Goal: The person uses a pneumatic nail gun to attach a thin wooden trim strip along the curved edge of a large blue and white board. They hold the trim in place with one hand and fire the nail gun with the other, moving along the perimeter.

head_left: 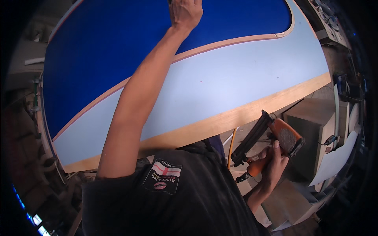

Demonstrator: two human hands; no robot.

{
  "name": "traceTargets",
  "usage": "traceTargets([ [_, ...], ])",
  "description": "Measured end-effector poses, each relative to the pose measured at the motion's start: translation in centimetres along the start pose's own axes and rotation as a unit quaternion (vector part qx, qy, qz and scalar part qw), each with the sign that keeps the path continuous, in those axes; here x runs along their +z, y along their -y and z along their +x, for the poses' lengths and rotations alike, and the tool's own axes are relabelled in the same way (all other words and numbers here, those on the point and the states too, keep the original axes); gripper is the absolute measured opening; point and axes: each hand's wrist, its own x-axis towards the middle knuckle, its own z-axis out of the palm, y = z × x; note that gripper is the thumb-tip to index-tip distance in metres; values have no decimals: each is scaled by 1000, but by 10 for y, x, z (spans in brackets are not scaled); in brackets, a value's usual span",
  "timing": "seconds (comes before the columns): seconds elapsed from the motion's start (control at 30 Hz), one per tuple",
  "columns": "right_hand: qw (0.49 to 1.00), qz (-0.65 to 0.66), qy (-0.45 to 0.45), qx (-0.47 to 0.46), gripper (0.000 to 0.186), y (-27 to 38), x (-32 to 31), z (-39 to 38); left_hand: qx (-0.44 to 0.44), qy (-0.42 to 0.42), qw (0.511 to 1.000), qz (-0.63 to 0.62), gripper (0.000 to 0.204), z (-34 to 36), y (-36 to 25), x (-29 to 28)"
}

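A large panel lies across the view, with a deep blue field and a pale blue lower part. A curved wooden strip divides the two colours. My left arm reaches far over the panel. The left hand is above the blue field, its fingertips cut off by the upper edge; a small dark spot shows beside them, too little to name. My right hand is closed around the handle of an orange and black nail gun. The gun is held tilted, off the panel's near edge.
Bare wood edging runs along the panel's near side. A yellow hose hangs below it, near the gun. Wooden cabinet boxes stand at the right, with a white curved sheet beside them. Cluttered shelving fills the dim left side.
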Motion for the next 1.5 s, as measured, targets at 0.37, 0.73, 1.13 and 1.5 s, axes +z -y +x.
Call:
traceTargets([
  [0.37, 988, 6, -134, 78, 41, -54, -68, 23, -171, 330, 918, 140, 67, -125, 60, 66],
  [0.73, 989, 40, -103, 97, 43, -78, -96, 37, -137, 298, 935, 134, 65, -129, 69, 73],
  [1.13, 989, 38, -85, 114, 51, -89, -102, 33, -201, 493, 846, 23, 35, -114, 46, -27],
  [1.5, 990, 37, -106, 91, 52, -84, -92, 21, -258, 539, 796, 95, 31, -95, 44, -45],
])
